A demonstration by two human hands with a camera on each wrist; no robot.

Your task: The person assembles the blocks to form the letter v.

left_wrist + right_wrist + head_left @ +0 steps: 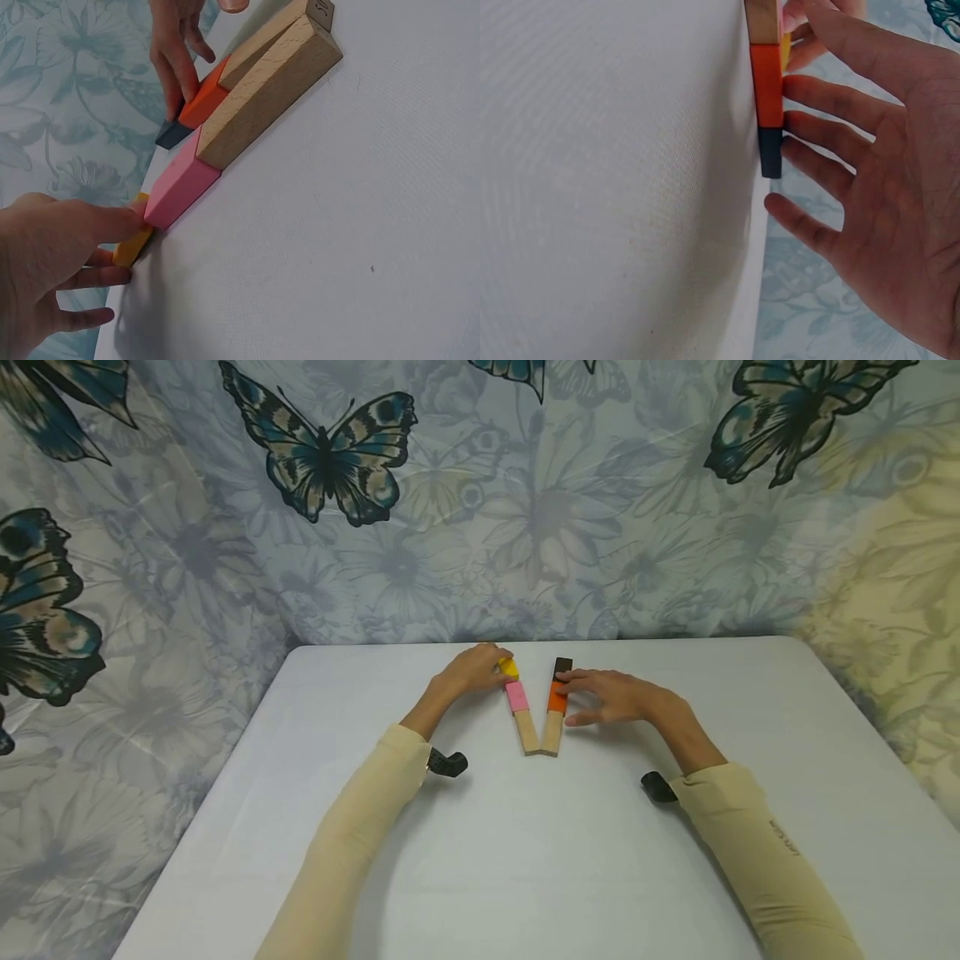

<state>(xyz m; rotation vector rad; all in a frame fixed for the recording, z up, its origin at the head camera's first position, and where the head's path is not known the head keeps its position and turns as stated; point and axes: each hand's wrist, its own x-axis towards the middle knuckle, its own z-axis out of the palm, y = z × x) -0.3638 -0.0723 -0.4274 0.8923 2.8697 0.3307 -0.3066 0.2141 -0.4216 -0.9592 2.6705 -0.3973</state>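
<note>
Two rows of wooden blocks lie on the white table, spread in a V that narrows toward the near side. The left row has a yellow block (509,669) at the far end, a pink block (517,697), then a plain wood block (527,732). In the right row a black block (562,668) leads to an orange block (557,697) and another plain wood block (552,732). My left hand (472,668) pinches the yellow block between thumb and fingers. Fingertips of my right hand (618,693) touch the orange and black blocks from above, fingers fairly straight.
The white table (480,860) ends just behind the blocks, close to a butterfly-patterned cloth (547,518). Black wrist devices sit under both sleeves, the left device (448,764) and the right device (658,787) just over the tabletop.
</note>
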